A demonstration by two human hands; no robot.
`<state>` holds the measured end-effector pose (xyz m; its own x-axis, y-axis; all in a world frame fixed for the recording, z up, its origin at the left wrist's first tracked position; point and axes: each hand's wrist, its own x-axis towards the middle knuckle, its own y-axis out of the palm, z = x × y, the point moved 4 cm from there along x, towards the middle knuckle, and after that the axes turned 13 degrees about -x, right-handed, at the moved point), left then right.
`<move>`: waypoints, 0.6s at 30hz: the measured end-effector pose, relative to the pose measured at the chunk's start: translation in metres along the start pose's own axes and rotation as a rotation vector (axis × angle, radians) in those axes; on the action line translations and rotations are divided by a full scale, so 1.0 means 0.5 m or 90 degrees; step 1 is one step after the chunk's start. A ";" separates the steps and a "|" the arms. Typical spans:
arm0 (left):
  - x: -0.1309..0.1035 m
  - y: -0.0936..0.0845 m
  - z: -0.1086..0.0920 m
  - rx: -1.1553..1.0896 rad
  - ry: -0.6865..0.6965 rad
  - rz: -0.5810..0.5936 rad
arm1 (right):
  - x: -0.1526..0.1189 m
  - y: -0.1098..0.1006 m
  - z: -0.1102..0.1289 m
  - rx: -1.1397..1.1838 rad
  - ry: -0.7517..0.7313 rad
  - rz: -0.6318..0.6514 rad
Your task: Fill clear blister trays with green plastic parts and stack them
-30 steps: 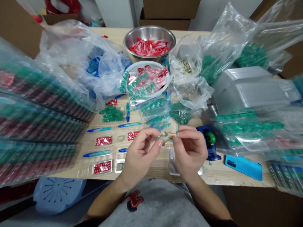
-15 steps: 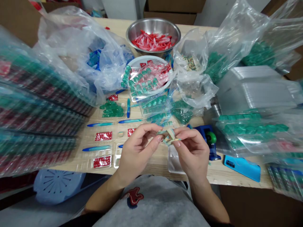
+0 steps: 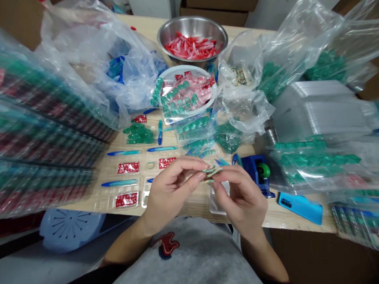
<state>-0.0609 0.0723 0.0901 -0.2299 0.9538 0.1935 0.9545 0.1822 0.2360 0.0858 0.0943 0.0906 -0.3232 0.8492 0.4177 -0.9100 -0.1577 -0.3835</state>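
Note:
My left hand pinches a little bunch of thin cream-and-green strips between thumb and fingertips, above the front of the table. My right hand meets it from the other side, its index finger and thumb at the right ends of the same strips. What the strips are made of is too small to tell. Beneath the right hand lies a clear plastic tray, partly covered. Left of my hands are clear trays with red spotted packets and blue pens.
A steel bowl of red and pink pieces stands at the back, behind a white dish of packets. Plastic bags flank them. Stacked filled trays rise at left. A tape dispenser, blue phone and tray stack are at right.
The strips, spread apart and crossing half a second ago, are now gathered closer together. My right hand has shifted slightly right and down. The whole view has moved a little.

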 end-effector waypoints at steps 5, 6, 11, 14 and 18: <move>0.012 -0.006 0.007 -0.042 -0.093 0.039 | 0.005 -0.004 0.000 -0.058 -0.005 0.035; 0.014 -0.008 0.010 -0.039 -0.105 0.034 | 0.006 -0.003 -0.001 -0.068 -0.008 0.050; 0.015 -0.010 0.023 -0.006 -0.116 0.001 | 0.009 -0.003 -0.014 0.023 0.065 0.079; 0.009 -0.011 0.024 0.041 -0.091 0.005 | 0.010 -0.007 -0.018 0.063 0.120 0.045; -0.002 -0.010 0.013 0.110 -0.026 0.071 | 0.009 -0.011 -0.015 -0.008 0.126 0.020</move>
<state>-0.0643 0.0720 0.0825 -0.1168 0.9784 0.1703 0.9928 0.1102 0.0478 0.0914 0.1025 0.0884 -0.2929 0.9265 0.2361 -0.8965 -0.1803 -0.4047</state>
